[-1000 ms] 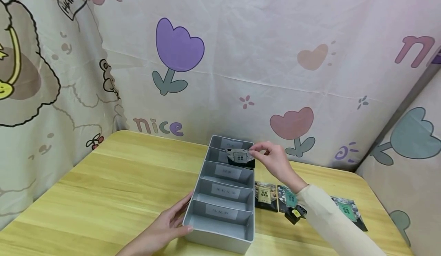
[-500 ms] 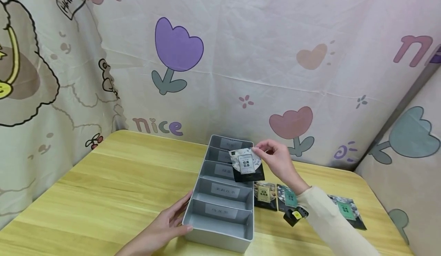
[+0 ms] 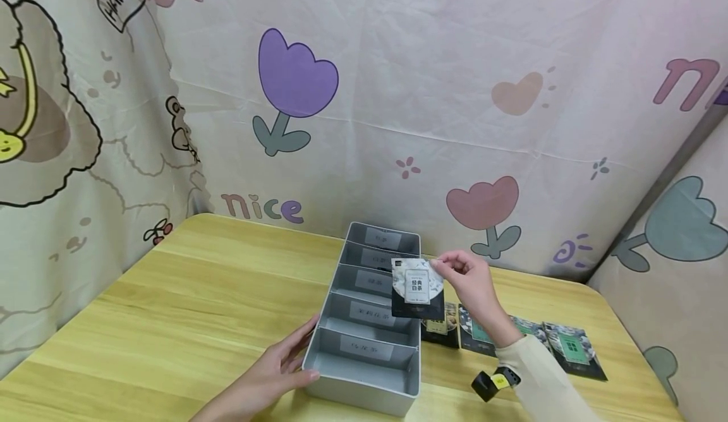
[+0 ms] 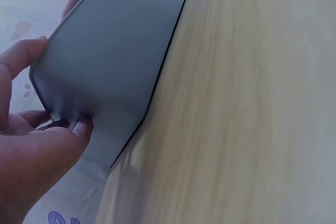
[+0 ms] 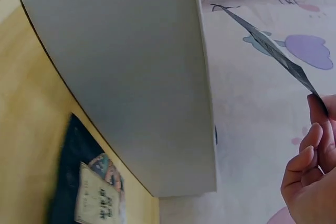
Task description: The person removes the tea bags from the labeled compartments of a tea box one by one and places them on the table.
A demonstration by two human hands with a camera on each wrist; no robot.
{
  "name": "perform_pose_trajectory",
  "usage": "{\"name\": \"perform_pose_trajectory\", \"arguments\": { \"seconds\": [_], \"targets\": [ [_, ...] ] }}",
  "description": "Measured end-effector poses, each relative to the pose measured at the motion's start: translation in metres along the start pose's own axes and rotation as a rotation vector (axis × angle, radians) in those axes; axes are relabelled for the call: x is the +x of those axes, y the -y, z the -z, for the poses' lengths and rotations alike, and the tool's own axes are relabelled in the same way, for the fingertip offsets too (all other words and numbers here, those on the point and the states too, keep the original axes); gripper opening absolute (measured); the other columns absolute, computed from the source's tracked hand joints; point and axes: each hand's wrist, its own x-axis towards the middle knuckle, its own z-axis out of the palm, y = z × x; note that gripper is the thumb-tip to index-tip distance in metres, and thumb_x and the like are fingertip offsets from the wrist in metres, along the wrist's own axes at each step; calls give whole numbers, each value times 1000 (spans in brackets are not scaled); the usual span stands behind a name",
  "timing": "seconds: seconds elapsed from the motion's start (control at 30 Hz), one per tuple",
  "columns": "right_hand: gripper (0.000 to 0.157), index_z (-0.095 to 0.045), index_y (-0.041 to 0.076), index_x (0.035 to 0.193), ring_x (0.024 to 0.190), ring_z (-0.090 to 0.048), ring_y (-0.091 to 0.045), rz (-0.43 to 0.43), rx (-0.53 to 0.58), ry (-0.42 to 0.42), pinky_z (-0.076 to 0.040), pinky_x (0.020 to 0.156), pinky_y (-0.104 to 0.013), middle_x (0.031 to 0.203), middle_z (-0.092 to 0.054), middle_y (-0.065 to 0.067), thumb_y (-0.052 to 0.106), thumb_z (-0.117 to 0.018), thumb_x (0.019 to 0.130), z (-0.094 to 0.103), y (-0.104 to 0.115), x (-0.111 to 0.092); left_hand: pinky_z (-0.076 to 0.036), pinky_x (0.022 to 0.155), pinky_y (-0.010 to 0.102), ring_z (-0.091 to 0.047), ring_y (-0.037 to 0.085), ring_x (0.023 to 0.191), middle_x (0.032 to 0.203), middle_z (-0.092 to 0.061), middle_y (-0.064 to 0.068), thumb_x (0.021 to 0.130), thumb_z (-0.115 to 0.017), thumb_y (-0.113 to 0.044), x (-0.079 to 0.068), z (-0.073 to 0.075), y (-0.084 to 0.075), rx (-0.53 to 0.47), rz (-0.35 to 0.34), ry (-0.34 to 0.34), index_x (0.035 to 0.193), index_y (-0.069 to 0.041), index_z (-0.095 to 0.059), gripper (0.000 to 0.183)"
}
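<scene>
My right hand [image 3: 469,286] pinches the upper right corner of a flat tea packet [image 3: 418,288], black below with a pale print and white label. The packet hangs over the right side of a grey divided box [image 3: 364,398], overlapping its middle compartments in the head view. Seen from the right wrist, the packet [image 5: 278,59] is nearly edge-on beyond the box's rim. My left hand [image 3: 279,371] grips the box's front left corner, thumb at the front rim and fingers along the left side. Several paper labels with handwriting mark the box's compartments.
Right of the box, several tea packets lie in a row on the wooden table [image 3: 227,295]: one with a yellow label [image 3: 438,327], partly covered, and one with a green label [image 3: 574,349] farthest right. A printed cloth [image 3: 375,93] hangs behind the table.
My right hand has drawn the tea packet up from the box's second compartment from the back, then towards me and to the right. The left hand and the box have stayed put.
</scene>
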Motion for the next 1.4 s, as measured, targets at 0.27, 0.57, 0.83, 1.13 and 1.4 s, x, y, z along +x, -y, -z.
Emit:
{"name": "perform_pose_trajectory", "arguments": {
  "seconds": [0.27,0.57,0.83,1.13,1.4],
  "targets": [
    [20,-64,-8,95,74,-55,-13,-55,63,-65,-49,67,-25,76,-64,2,9,-70,89,15,-10,-19,-28,103,10,-13,49,138,154,-5,34,96,-57,-5,1,0,1,-1,-7,8,152,5,-6,76],
    [0,-68,2,88,72,-56,-12,-92,65,-117,-51,64,-24,76,-65,2,2,-68,88,29,-19,-40,-29,103,11,-18,48,136,153,-7,34,96,-57,-4,1,0,0,16,-24,-1,152,5,-7,76],
    [5,-67,-2,90,69,-54,-11,-114,96,-148,-49,60,-23,74,-64,1,0,-70,87,41,-23,-53,-29,103,11,-28,25,137,153,-8,34,96,-57,-3,1,1,0,7,-36,5,153,3,-8,75],
    [14,-65,-5,93,70,-54,-11,-185,30,-135,-49,63,-23,75,-65,1,6,-70,88,45,-34,-57,-30,105,13,-36,-2,130,152,-6,36,95,-56,0,2,0,2,-53,-62,27,152,6,-5,76],
    [15,-67,-2,95,77,-61,-12,-284,-114,-60,-51,71,-23,82,-70,-5,10,-71,87,40,-51,-61,-29,104,12,-35,-1,130,153,-6,35,95,-57,-2,2,2,2,-42,-41,17,152,4,-6,76]
  ]
}}
